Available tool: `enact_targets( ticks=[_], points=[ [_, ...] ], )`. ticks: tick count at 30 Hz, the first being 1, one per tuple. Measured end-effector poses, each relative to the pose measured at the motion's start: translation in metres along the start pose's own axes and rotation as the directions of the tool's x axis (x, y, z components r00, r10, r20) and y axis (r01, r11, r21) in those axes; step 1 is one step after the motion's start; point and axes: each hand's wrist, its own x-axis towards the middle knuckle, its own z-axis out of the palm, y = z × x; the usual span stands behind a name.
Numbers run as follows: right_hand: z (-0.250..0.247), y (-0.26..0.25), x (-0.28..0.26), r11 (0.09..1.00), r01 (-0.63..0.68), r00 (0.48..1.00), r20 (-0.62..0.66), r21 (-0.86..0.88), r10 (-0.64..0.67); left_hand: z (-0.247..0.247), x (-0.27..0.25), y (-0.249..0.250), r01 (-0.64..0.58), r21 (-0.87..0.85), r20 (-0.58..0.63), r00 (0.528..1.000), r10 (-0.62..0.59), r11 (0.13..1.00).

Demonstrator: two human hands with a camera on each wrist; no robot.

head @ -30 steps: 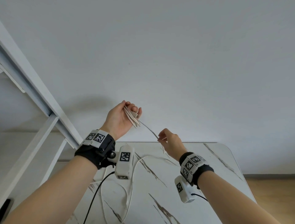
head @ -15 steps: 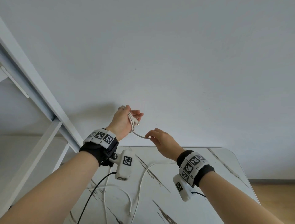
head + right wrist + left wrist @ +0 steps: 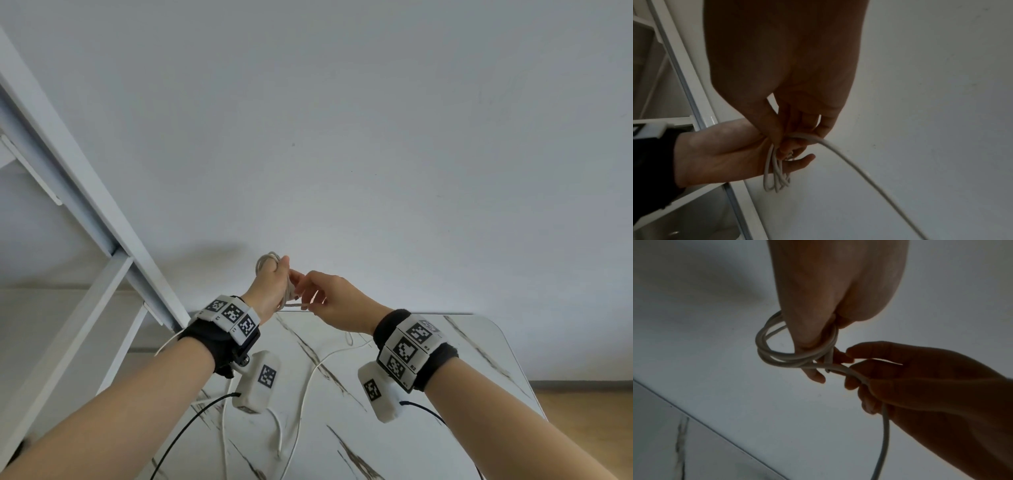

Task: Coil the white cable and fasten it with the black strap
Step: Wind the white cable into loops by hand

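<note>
My left hand (image 3: 274, 284) is raised in front of the wall and grips several loops of the white cable (image 3: 265, 262). In the left wrist view the coil (image 3: 777, 353) circles its fingers. My right hand (image 3: 308, 298) is right against the left one and pinches the cable's running part (image 3: 838, 147) where it meets the coil (image 3: 774, 175). From there the loose cable (image 3: 308, 377) hangs down onto the table. No black strap shows in any view.
A white marble table (image 3: 445, 394) with dark veins lies below my hands, with slack cable on it. A white shelf frame (image 3: 85, 212) slants along the left. The plain wall is close behind, and a wooden floor (image 3: 582, 411) shows at the right.
My right hand has moved left, from an arm's gap away to right against the left hand, bringing the stretched cable to the coil. The left hand has kept its grip.
</note>
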Motion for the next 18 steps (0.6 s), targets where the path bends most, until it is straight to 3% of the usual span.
enact_targets(
  ticks=[3, 6, 12, 18],
  points=[
    [-0.002, -0.003, 0.002, 1.000, 0.006, 1.000, -0.023, 0.012, -0.006, -0.004, -0.002, 0.000, 0.069, -0.086, 0.011, 0.998, -0.068, 0.994],
    [-0.001, -0.009, 0.005, 0.997, 0.033, 0.997, -0.075, 0.070, -0.027, -0.010, -0.004, -0.008, 0.192, -0.128, 0.140, 0.975, -0.174, 0.973],
    [-0.005, -0.016, 0.010, 0.999, 0.035, 0.999, 0.001, 0.032, -0.035, -0.026, -0.010, -0.019, 0.356, 0.066, 0.319, 0.878, -0.358, 0.932],
    [-0.004, -0.013, 0.011, 0.992, 0.067, 0.996, 0.058, -0.106, -0.061, -0.041, -0.017, -0.018, 0.364, 0.234, 0.468, 0.771, -0.432, 0.902]
  ],
)
